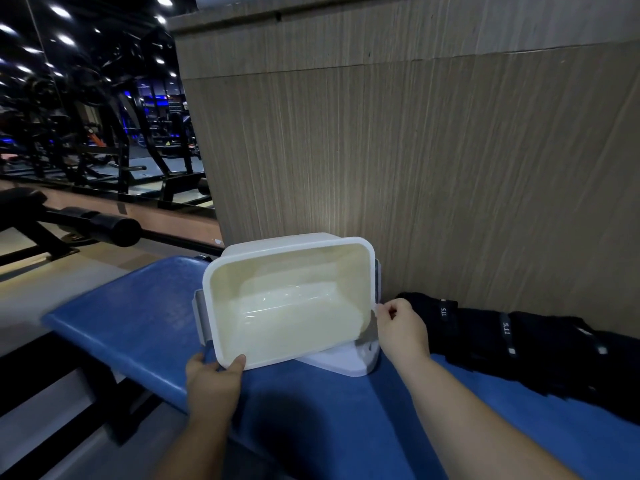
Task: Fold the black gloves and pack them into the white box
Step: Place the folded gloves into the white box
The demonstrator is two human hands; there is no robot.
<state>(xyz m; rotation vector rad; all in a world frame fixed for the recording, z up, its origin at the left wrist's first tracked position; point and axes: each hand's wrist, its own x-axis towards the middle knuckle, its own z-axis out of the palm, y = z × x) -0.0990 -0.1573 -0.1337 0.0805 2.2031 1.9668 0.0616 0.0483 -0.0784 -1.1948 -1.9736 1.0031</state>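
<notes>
- Head view, layout: the white box (298, 249) is tilted with its opening toward the camera. It sits at the far edge of the blue padded tabletop (138, 327), close to the wood-grain wall (415, 168). It is empty, and its lower edge rests on a flat white lid (341, 363).
- Head view, task items: the black gloves (540, 344) lie unfolded in a row along the far right edge of the tabletop, against the wall and just to the right of the box. None has been packed.
- Risk 1: the box is propped at an angle on the smooth lid. It could skid or tip toward the left edge if either grip loosens.
- Risk 2: the right-hand hold is a light pinch on a thin rim, so a twist of the box would probably break it.
- Risk 3: the gloves nearest the box could be dragged or bunched if the box is set down to the right.
- Left hand (213, 382): reaches in from the near edge. Its thumb lies over the near-left corner of the rim and its fingers (199, 362) curl beneath, gripping the box.
- Right hand (403, 329): the forearm crosses the tabletop diagonally. Its fingers (384, 308) are closed in a pinch on the right rim, by the side latch.
</notes>
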